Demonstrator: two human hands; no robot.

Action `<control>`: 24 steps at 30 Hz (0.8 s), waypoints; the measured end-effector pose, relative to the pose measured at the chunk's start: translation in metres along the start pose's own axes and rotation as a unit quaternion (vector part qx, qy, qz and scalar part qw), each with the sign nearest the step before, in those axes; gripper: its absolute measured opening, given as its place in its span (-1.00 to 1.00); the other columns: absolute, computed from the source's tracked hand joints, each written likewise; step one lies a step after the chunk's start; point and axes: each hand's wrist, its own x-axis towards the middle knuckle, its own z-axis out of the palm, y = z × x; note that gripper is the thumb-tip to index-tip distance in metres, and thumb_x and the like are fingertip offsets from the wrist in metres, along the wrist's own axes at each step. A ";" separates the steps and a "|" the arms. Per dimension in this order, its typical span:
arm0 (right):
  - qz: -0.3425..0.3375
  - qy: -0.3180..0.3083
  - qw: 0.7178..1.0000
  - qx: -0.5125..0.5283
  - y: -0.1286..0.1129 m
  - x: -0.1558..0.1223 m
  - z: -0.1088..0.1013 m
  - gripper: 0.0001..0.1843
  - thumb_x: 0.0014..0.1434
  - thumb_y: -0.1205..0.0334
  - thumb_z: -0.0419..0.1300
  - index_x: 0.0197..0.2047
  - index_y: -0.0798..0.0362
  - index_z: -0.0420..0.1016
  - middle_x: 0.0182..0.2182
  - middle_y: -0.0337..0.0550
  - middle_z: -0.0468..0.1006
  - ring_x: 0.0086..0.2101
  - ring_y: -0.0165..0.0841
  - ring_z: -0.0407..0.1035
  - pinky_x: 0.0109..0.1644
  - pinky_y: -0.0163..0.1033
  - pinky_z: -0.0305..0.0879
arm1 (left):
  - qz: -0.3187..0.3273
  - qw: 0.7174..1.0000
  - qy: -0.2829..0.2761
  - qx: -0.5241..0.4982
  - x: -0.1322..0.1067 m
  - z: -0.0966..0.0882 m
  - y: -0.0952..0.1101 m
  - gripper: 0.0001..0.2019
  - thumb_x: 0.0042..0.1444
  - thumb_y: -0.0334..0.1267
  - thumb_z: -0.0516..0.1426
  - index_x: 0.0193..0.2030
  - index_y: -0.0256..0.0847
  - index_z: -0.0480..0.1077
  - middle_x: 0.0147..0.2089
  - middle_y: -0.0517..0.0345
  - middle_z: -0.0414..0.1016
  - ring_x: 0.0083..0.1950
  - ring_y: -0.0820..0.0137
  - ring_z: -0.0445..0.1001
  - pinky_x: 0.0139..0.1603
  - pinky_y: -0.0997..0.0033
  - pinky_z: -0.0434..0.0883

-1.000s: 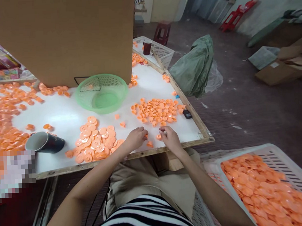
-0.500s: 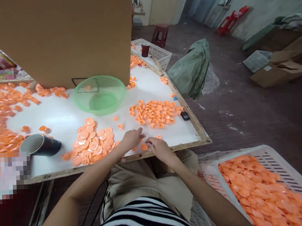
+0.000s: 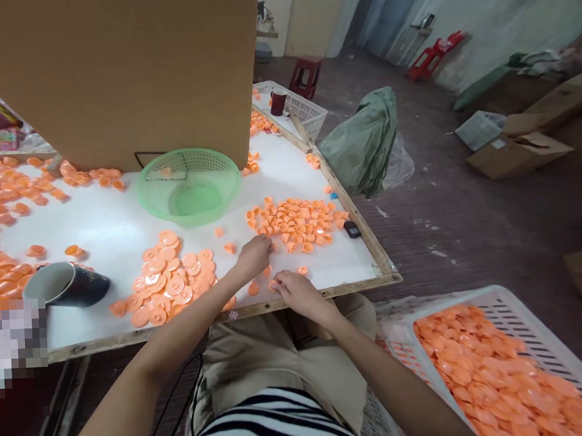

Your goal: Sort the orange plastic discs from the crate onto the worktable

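My left hand (image 3: 254, 255) is at the near left edge of a pile of small orange plastic cups (image 3: 301, 223). Its fingers are bent and closed, and what they hold, if anything, is hidden. Close to the table edge, my right hand (image 3: 301, 294) has thumb and fingers pinched on a small orange cup (image 3: 273, 286). A few loose orange pieces (image 3: 253, 288) lie between and around both hands. Left of my left forearm is a heap of flat round orange discs (image 3: 173, 284).
A green plastic basket (image 3: 189, 209) stands before a large cardboard sheet (image 3: 135, 77). A dark mug (image 3: 76, 285) lies tilted at the left. The table has a raised wooden rim (image 3: 364, 240). A white crate (image 3: 497, 296) of orange pieces stands at the lower right.
My left hand has moved up, away from my right hand, to the edge of the cup pile. My right hand has shifted slightly left and down, and the whole view has turned a little.
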 end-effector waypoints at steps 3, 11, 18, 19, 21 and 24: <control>0.020 0.000 0.999 0.030 0.007 0.001 0.002 -0.74 0.31 0.43 0.00 -0.36 0.10 0.44 -0.37 -0.15 0.48 -0.33 -0.37 0.36 -0.23 -0.33 0.17 | -0.032 0.998 -0.038 -0.044 -0.006 0.002 -0.003 -0.74 0.25 -0.40 -0.07 -0.34 -0.26 0.41 -0.25 0.00 0.42 -0.27 0.33 0.42 -0.26 0.37 0.32; 0.061 0.026 0.997 -0.029 0.011 0.010 0.011 -0.77 0.30 0.36 0.02 -0.35 0.09 0.44 -0.30 -0.09 0.43 -0.31 -0.36 0.35 -0.22 -0.31 0.17 | -0.106 0.994 -0.022 -0.027 -0.007 -0.005 -0.001 -0.81 0.19 -0.40 -0.02 -0.28 -0.27 0.42 -0.23 -0.02 0.41 -0.25 0.30 0.41 -0.23 0.33 0.34; 0.056 0.161 0.985 0.011 0.030 0.007 -0.006 -0.84 0.29 0.29 0.02 -0.23 0.04 0.42 -0.26 -0.11 0.47 -0.27 -0.31 0.36 -0.21 -0.28 0.19 | -0.155 0.974 0.095 0.138 -0.029 -0.032 -0.033 -0.79 0.21 -0.28 0.09 -0.05 -0.29 0.35 0.00 -0.23 0.31 0.07 0.02 0.31 0.00 0.11 0.30; 0.049 0.169 0.984 0.024 0.033 0.007 -0.007 -0.84 0.29 0.27 0.03 -0.25 0.04 0.42 -0.27 -0.11 0.48 -0.27 -0.31 0.36 -0.20 -0.27 0.20 | -0.166 0.972 0.080 0.145 -0.033 -0.034 -0.040 -0.80 0.20 -0.29 0.10 -0.07 -0.30 0.36 0.00 -0.24 0.31 0.05 0.02 0.32 -0.02 0.12 0.30; 0.043 0.186 0.981 0.044 0.039 0.009 -0.009 -0.83 0.28 0.25 0.03 -0.27 0.04 0.42 -0.29 -0.11 0.49 -0.30 -0.30 0.36 -0.20 -0.26 0.21 | -0.153 0.979 0.046 0.123 -0.038 -0.035 -0.048 -0.85 0.20 -0.32 0.10 -0.11 -0.30 0.38 -0.03 -0.20 0.35 -0.01 0.08 0.37 -0.05 0.18 0.32; 0.050 0.216 0.973 0.058 0.043 0.017 -0.010 -0.82 0.26 0.22 0.03 -0.26 0.04 0.45 -0.29 -0.11 0.51 -0.31 -0.30 0.37 -0.21 -0.24 0.22 | -0.104 0.994 0.026 0.025 -0.040 -0.030 -0.048 -0.88 0.22 -0.28 0.09 -0.14 -0.23 0.38 -0.14 -0.06 0.42 -0.09 0.21 0.42 -0.09 0.29 0.33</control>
